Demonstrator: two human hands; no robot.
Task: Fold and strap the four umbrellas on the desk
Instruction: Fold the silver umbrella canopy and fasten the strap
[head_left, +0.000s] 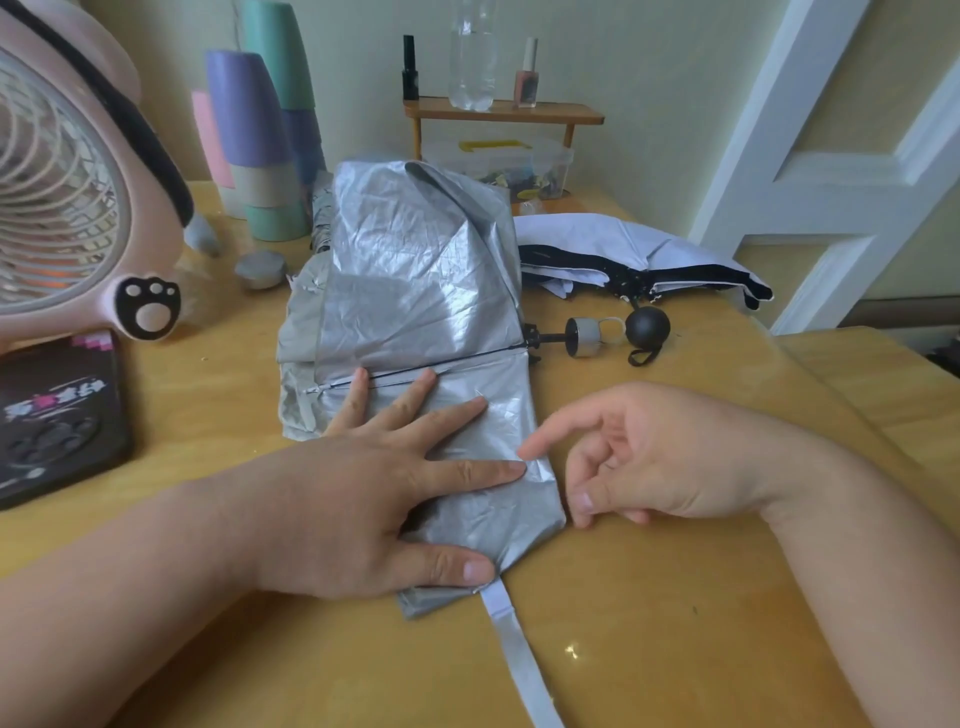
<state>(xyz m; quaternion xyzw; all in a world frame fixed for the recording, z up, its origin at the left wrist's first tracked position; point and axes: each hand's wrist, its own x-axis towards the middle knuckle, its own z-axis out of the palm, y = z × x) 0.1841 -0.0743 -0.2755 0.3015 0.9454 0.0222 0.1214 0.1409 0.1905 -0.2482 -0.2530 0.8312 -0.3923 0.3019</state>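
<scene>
Pressing flat on the silver umbrella (415, 291), the left hand (374, 493) lies with fingers straight and spread over its lower folded panel at centre frame. The right hand (649, 457) hovers just beside the canopy's right edge, fingers loosely curled around nothing, index finger stretched toward the fabric. Contact cannot be told.

The umbrella lies lengthwise on the yellow desk (675, 623), half folded, its upper part heaped. Its strap (519, 654) trails loose toward the bottom edge. Its silver handle (584, 336) points right.

Behind it on the right lies a white-and-black umbrella (639, 249), unfolded and unstrapped, its round black handle (647, 325) close to the silver one.

Surroundings:
- pink fan (67, 182), upper left
- dark box (52, 415), left edge
- small grey lid (260, 269), between fan and umbrella
- pastel cups (260, 145), stacked behind the canopy and partly hidden by it
- wooden shelf (501, 111), top centre, over a clear plastic box (498, 161)
- white door (831, 156), right

Count: two umbrellas plain, with a scrap of patterned fabric behind the silver one unidentified; two cup stacks; two nail polish bottles (527, 73) and one clear bottle (472, 57) on the shelf.
</scene>
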